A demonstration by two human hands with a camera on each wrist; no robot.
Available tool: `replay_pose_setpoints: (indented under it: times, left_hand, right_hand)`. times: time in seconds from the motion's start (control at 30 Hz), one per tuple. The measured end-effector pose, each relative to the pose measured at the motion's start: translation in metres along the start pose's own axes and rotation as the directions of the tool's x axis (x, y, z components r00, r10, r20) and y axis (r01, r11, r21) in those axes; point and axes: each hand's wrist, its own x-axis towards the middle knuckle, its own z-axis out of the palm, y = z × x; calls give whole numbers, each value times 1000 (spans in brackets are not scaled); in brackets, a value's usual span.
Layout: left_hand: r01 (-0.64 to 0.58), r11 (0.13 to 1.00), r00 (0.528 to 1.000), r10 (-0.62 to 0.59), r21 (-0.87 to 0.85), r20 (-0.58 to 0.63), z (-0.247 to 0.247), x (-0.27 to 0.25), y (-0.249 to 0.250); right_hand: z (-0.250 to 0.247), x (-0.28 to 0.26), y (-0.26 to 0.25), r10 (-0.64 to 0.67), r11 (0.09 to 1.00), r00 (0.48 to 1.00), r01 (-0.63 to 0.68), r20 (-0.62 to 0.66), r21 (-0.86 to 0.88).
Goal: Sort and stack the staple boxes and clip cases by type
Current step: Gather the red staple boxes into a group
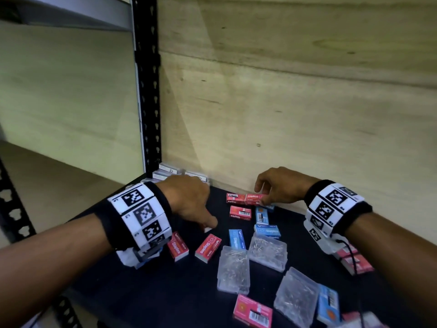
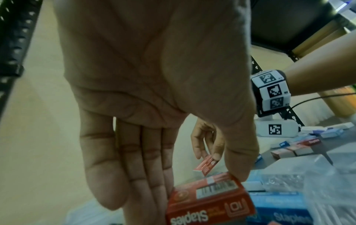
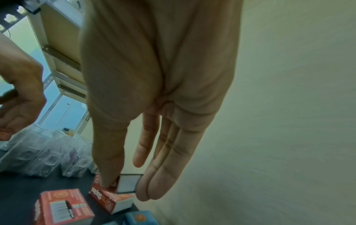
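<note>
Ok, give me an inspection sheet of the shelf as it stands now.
Surface: black shelf board, boxes scattered unsorted.
Job's things: red staple boxes and blue staple boxes lie mixed; clear clip cases lie loose near the front; pale boxes sit in the back left corner.
Clutter: nothing seen.
Hands: left hand pinches a red staple box; right hand grips a red box by the wall.
Cables: black cord at the right wrist.
Surroundings: wooden back panel, black perforated upright.
</note>
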Motion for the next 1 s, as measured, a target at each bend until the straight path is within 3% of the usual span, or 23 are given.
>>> replay_pose_setpoints:
  times: [0.2, 0.4, 0.57, 0.7, 0.87, 1.0]
  left_hand:
    - [-32, 997, 999, 35, -77, 39, 1, 34, 26]
    - [13, 993, 999, -6, -121, 52, 4, 57, 32]
    - [33, 997, 999, -30, -76, 41, 8, 65, 36]
    - [32, 996, 998, -28, -79, 55, 10, 66, 35]
    - [1, 1000, 999, -1, -4, -47, 6, 51, 41]
    - [-60, 998, 998, 59, 16, 29, 6, 40, 50]
  right_hand:
    - [5, 20, -5, -34, 999, 999, 34, 7, 7]
    - [8, 37, -4, -63, 998, 998, 63, 6, 13]
    - [13, 42, -4, -79, 996, 997, 78, 18, 35]
    - [14, 38, -1, -92, 995, 996, 91, 14, 44]
    - [9, 26, 13, -61, 998, 998, 61, 32, -8]
    - [15, 18, 19, 5, 998, 997, 0, 81, -60]
